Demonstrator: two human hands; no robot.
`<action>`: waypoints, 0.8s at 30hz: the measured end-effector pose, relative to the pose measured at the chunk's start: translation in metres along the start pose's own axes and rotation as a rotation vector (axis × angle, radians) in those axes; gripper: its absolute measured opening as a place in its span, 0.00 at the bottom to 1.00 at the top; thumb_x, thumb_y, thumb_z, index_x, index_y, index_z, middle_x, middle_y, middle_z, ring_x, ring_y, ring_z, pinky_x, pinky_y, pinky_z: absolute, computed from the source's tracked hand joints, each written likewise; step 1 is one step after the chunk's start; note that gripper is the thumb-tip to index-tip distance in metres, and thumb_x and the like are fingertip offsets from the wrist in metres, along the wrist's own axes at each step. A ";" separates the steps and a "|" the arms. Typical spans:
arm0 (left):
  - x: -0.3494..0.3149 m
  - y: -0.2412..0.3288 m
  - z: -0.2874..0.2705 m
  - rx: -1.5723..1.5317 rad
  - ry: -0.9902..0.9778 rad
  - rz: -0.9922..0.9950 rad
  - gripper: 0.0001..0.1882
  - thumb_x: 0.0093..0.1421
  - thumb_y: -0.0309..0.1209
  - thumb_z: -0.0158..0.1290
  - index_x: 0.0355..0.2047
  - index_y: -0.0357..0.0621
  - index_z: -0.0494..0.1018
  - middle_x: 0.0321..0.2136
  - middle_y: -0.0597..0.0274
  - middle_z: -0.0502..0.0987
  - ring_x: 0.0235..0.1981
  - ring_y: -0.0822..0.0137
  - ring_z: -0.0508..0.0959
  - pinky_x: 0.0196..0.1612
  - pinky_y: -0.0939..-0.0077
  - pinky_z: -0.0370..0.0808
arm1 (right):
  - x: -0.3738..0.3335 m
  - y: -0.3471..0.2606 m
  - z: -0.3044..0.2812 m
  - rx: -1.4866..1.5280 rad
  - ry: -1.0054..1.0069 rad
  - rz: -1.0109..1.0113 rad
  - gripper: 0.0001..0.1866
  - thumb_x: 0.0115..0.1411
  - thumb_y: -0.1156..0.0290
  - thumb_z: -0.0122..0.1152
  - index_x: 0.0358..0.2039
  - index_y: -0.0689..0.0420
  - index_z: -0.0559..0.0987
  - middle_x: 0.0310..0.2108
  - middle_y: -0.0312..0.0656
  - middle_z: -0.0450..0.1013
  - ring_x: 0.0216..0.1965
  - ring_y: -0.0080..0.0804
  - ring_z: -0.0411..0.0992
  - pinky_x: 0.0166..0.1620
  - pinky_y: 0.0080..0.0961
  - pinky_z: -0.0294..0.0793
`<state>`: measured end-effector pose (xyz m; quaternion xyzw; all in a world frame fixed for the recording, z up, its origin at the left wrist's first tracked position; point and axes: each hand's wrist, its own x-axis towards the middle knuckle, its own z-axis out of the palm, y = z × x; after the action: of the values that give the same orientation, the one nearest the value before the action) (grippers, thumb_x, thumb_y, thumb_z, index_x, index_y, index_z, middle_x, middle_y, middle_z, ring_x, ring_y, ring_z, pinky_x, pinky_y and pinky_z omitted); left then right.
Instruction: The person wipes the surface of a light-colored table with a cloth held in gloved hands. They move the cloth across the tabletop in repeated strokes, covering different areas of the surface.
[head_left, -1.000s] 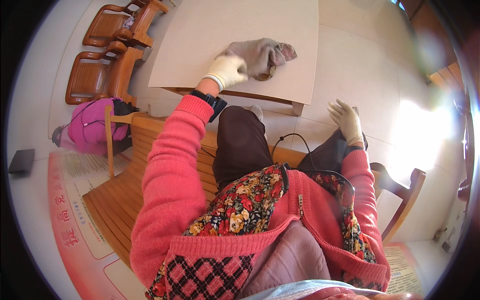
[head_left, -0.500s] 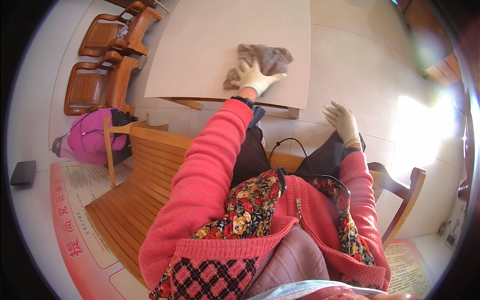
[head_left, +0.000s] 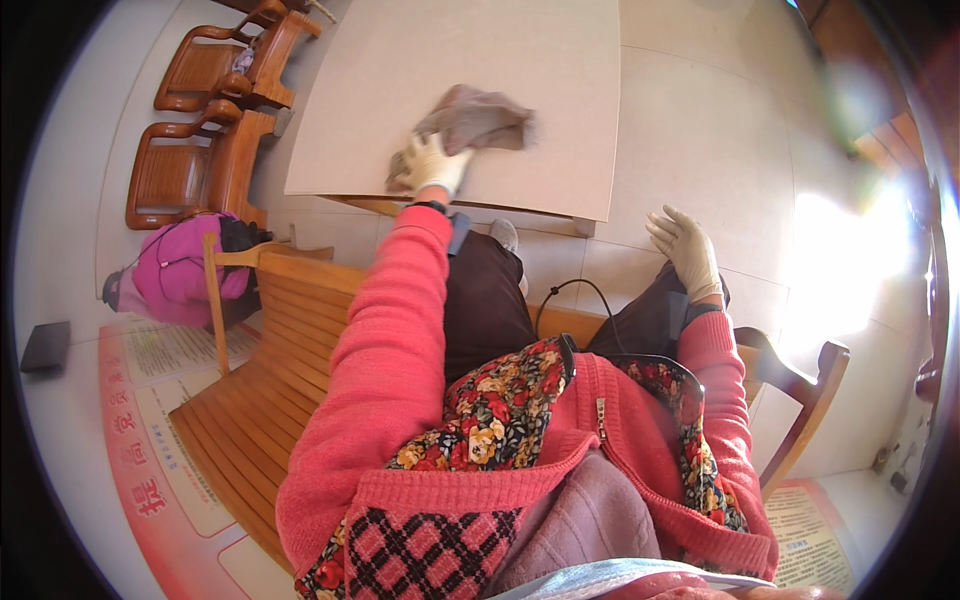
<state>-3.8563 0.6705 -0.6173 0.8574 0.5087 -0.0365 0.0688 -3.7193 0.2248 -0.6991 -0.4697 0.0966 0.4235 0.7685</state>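
**Cloth has slid back across the table toward the near edge**

So the left hand in its pale glove is pressed down on the brownish cloth, fingers bunched into the near end of it. Compared with a second ago the cloth sat further right on the light table and the hand was at its left side; now both have swept left and the cloth trails out behind the hand — looks like a wiping stroke across the top, with plenty of surface not yet covered.

The right hand hangs open just off the table's near edge, fingers spread, holding nothing.

Signs: left of the table, past the wooden bench, a red-bordered poster with pale panels lies on the floor — a dark flat box sits beside it.
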 end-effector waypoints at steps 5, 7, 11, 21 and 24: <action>0.042 -0.077 -0.027 -0.203 -0.002 -0.404 0.55 0.48 0.65 0.69 0.72 0.56 0.65 0.77 0.56 0.53 0.75 0.46 0.58 0.69 0.41 0.67 | 0.009 0.005 -0.013 0.080 -0.034 0.022 0.29 0.80 0.60 0.33 0.71 0.68 0.63 0.66 0.62 0.70 0.64 0.50 0.73 0.66 0.38 0.73; 0.046 -0.072 -0.022 -0.192 0.052 -0.360 0.48 0.49 0.57 0.71 0.67 0.55 0.70 0.72 0.55 0.64 0.70 0.44 0.67 0.66 0.45 0.72 | 0.012 0.006 -0.017 0.034 -0.107 0.004 0.29 0.80 0.59 0.33 0.71 0.68 0.63 0.66 0.62 0.70 0.64 0.50 0.73 0.65 0.38 0.74; 0.044 -0.032 -0.016 -0.175 0.071 -0.101 0.31 0.53 0.45 0.65 0.57 0.52 0.76 0.52 0.47 0.83 0.57 0.43 0.81 0.61 0.48 0.76 | 0.012 0.006 -0.017 0.080 -0.043 0.035 0.29 0.80 0.59 0.35 0.71 0.67 0.63 0.66 0.61 0.71 0.63 0.49 0.74 0.64 0.37 0.74; 0.024 0.071 -0.078 -1.235 -0.116 0.322 0.26 0.52 0.23 0.68 0.53 0.34 0.78 0.43 0.53 0.84 0.42 0.59 0.84 0.48 0.63 0.80 | 0.005 0.000 0.001 -0.060 0.042 0.049 0.29 0.79 0.60 0.38 0.72 0.67 0.62 0.65 0.61 0.71 0.62 0.47 0.74 0.64 0.36 0.74; 0.034 0.056 -0.072 -0.954 -0.172 0.298 0.27 0.52 0.23 0.69 0.53 0.34 0.77 0.43 0.52 0.84 0.42 0.58 0.84 0.48 0.62 0.80 | 0.005 0.000 0.001 -0.052 0.024 0.044 0.30 0.79 0.60 0.38 0.72 0.68 0.62 0.65 0.61 0.71 0.63 0.48 0.74 0.65 0.36 0.74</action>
<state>-3.7916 0.6845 -0.5464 0.7876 0.3331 0.1398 0.4991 -3.7163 0.2277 -0.7010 -0.4925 0.1048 0.4369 0.7453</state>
